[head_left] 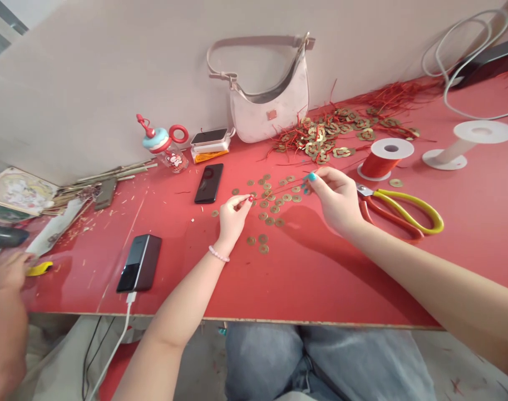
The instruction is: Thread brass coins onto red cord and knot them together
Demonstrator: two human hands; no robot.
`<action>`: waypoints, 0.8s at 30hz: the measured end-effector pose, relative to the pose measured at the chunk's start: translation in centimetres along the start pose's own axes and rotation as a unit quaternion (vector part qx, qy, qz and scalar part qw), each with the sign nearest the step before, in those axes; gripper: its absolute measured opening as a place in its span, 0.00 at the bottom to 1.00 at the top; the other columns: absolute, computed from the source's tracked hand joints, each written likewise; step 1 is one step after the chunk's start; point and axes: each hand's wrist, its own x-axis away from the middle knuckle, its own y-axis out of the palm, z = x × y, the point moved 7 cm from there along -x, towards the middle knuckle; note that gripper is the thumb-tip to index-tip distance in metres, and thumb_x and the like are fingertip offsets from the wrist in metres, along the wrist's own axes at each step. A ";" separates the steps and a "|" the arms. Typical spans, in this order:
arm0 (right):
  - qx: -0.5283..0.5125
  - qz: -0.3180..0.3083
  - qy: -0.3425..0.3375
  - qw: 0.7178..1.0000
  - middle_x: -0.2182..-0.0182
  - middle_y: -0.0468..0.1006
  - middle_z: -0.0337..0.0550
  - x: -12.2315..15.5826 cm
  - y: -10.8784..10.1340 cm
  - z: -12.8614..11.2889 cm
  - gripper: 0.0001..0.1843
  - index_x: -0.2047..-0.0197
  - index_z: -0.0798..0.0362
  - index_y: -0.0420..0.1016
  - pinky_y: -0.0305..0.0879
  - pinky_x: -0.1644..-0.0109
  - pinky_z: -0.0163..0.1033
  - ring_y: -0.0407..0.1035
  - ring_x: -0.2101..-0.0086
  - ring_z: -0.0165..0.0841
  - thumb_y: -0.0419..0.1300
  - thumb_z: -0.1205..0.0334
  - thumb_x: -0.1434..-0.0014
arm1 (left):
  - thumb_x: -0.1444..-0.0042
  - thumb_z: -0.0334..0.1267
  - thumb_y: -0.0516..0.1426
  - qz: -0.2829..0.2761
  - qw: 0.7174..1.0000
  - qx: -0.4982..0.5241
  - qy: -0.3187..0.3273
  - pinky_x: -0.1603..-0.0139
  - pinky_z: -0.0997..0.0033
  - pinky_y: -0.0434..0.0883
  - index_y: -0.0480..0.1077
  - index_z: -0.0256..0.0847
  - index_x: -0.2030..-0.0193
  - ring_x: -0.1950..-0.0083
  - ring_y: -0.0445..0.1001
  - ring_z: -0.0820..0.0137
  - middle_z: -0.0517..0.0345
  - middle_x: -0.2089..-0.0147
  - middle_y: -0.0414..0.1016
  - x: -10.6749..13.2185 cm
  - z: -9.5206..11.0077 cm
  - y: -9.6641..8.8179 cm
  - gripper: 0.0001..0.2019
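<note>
I see red thread (pixel 293 184) stretched over brass coins (pixel 274 209), pinched by the left hand (pixel 232 217) at nine o'clock and right hand (pixel 337 199) at three; red tabletop (pixel 254 289) meets pale wall (pixel 112 67) at twelve, with moving room toward its six-o'clock edge (pixel 279 321).

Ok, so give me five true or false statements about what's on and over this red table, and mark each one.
1. A red cord runs between the left hand and the right hand. True.
2. The bracelet is on the right wrist. False: the bracelet is on the left wrist.
3. The cup is to the left of the black phone. True.
4. The handbag is to the right of the red spool. False: the handbag is to the left of it.
5. Several loose coins lie near the left hand. True.
</note>
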 end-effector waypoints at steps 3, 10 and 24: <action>0.027 -0.097 0.011 0.995 0.78 0.71 0.39 0.4 1.5 -0.1 0.15 0.74 0.53 0.67 0.64 0.71 0.35 0.66 0.75 0.28 0.55 0.51 0.45 | 0.49 0.45 0.57 -0.009 1.000 0.000 0.018 0.67 0.72 0.68 0.75 0.38 0.62 0.70 0.68 0.74 0.53 0.63 0.76 0.1 0.0 0.2 0.13; 0.122 -0.340 -0.067 0.930 0.77 0.72 0.39 3.9 5.9 -1.2 0.11 0.74 0.55 0.69 0.61 0.69 0.32 0.64 0.75 0.25 0.54 0.59 0.44 | 0.48 0.46 0.57 -0.042 0.998 0.032 0.035 0.67 0.73 0.68 0.74 0.37 0.62 0.69 0.69 0.74 0.52 0.62 0.75 0.9 1.0 1.1 0.14; 0.167 -0.443 -0.161 0.866 0.74 0.73 0.40 5.8 7.3 -1.5 0.08 0.70 0.55 0.71 0.59 0.69 0.32 0.64 0.74 0.25 0.52 0.66 0.44 | 0.48 0.43 0.57 -0.066 0.995 0.063 0.044 0.65 0.73 0.69 0.74 0.38 0.63 0.69 0.69 0.75 0.53 0.63 0.74 1.9 2.2 1.6 0.11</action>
